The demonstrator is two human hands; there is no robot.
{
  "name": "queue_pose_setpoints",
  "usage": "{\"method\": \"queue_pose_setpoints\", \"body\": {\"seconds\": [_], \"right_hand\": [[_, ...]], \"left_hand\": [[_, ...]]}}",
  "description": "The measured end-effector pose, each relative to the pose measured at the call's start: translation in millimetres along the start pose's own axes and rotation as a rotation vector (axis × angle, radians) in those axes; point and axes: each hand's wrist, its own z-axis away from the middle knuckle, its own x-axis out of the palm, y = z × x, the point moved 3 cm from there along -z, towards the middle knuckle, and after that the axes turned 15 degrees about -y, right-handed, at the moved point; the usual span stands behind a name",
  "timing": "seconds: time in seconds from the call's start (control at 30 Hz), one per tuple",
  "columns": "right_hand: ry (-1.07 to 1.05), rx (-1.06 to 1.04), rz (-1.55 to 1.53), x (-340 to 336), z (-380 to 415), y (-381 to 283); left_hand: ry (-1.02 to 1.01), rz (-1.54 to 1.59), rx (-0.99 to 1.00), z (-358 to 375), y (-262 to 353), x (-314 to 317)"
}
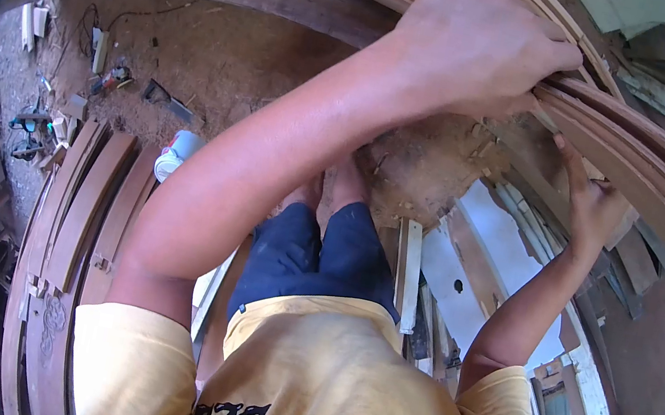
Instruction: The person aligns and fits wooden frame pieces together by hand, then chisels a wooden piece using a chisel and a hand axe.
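Brown curved strips [661, 159] cross ahead, left hand [476, 48] gripping them; right hand [596, 208]: one finger extended, rest unclear; boards [69, 237] alongside.

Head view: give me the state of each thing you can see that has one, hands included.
Left hand: closed over the wooden strips
Right hand: index finger extended toward the strips; grip unclear
Curved wooden strips: bundled lengthwise, left hand on them
Curved boards: lying side by side
White sheet: lying flat, holed
White container: beside the boards; whether closed, cannot tell
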Motion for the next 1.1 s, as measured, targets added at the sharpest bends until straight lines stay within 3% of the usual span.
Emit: {"method": "queue_pose_setpoints", "body": {"seconds": [0.1, 0.23, 0.47, 0.57, 0.6, 0.67, 0.77, 0.83, 0.93, 1.1], "right_hand": [[-0.024, -0.033, -0.049, -3.3, -0.8, -1.8], [-0.109, 0.029, -0.073, -10.7, -5.3, -13.3], [-0.011, -0.057, -0.002, -2.6, -1.0, -3.4], [-0.069, -0.042, 0.059, -10.9, -3.0, -11.3], [-0.090, -0.065, 0.144, -14.2, -4.8, -16.9], [-0.118, -0.087, 0.227, -19.7, -1.5, -18.9], [-0.006, -0.237, 0.485, -44.6, 10.2, -13.8], [0.026, -0.414, -0.520, -64.9, 15.7, -10.0], [0.156, -0.344, -0.409, -69.8, 24.2, -36.1], [0.160, -0.317, -0.390, -67.2, 24.8, -48.5]], "left_hand": [[-0.081, -0.015, -0.012, 2.8, 5.8, -2.6], [-0.035, -0.087, -0.058, -0.1, -2.9, 14.8], [-0.120, -0.075, -0.095, 0.6, -0.5, 14.4], [-0.113, -0.010, -0.068, -6.2, 2.4, 4.4], [-0.106, -0.009, -0.069, -8.8, 4.2, 0.7], [-0.298, -0.064, -0.193, -10.5, 5.4, 2.4], [-0.211, -0.054, -0.147, -9.4, 4.6, 5.2], [-0.203, -0.053, -0.168, -4.8, 1.7, 11.2], [-0.213, -0.065, -0.178, -3.2, 0.1, 14.3], [-0.199, -0.050, -0.161, -1.6, -1.3, 9.8]]}}
